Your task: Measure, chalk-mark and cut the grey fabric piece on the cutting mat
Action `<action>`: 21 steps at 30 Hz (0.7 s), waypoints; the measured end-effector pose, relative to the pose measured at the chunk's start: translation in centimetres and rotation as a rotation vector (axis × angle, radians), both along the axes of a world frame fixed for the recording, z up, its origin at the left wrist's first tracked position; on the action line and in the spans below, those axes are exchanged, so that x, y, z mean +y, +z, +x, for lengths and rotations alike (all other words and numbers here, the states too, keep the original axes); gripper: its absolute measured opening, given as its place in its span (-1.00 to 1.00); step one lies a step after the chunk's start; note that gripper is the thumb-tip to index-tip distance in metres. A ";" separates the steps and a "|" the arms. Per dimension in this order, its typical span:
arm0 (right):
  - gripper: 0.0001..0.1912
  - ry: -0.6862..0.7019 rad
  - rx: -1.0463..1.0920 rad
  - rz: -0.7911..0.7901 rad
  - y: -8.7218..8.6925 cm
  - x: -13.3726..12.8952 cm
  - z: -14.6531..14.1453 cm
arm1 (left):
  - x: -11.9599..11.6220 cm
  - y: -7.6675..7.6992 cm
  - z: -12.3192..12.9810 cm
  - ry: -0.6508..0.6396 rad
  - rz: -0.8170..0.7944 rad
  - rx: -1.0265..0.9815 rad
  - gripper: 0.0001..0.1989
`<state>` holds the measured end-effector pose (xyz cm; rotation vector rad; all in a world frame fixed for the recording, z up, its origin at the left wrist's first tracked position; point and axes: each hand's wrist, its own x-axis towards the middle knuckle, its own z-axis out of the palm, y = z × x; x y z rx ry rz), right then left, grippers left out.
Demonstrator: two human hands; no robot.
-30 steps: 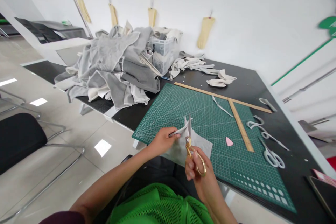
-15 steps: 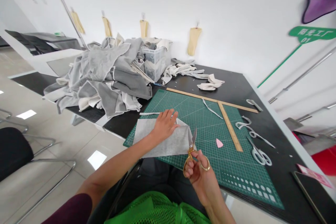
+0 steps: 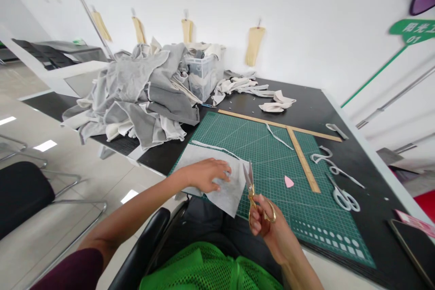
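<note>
A light grey piece of cloth (image 3: 232,190) lies on the green cutting mat (image 3: 272,170), its near corner hanging over the table's front edge. My left hand (image 3: 209,175) rests on the cloth, fingers spread. In my right hand (image 3: 263,217) is a pair of gold-handled scissors (image 3: 250,186), gripped by the loops. Their blades point away from me, slightly apart, just beside the cloth's right edge. Along the far edge of the cloth runs a narrow cut strip (image 3: 215,147). A pink triangular piece of chalk (image 3: 288,181) sits to the right of the scissors.
Wooden rulers (image 3: 302,158) form a T on the mat. White-handled scissors (image 3: 344,197) and fabric scraps lie at right, near a phone (image 3: 413,251). A big heap of grey cloths (image 3: 136,86) fills the left, beside a clear plastic bin (image 3: 204,74).
The cloth has turned, its near right corner now hanging toward me. My left hand has shifted slightly toward me and left. The scissors have pulled back off the cloth's edge.
</note>
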<state>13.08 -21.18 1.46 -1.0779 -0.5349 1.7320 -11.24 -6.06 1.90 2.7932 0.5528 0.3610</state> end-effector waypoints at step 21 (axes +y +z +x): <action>-0.60 -0.085 -0.233 -0.019 -1.6 -6.1 -0.8 | 2.3 -3.0 3.8 0.034 0.152 0.114 -0.12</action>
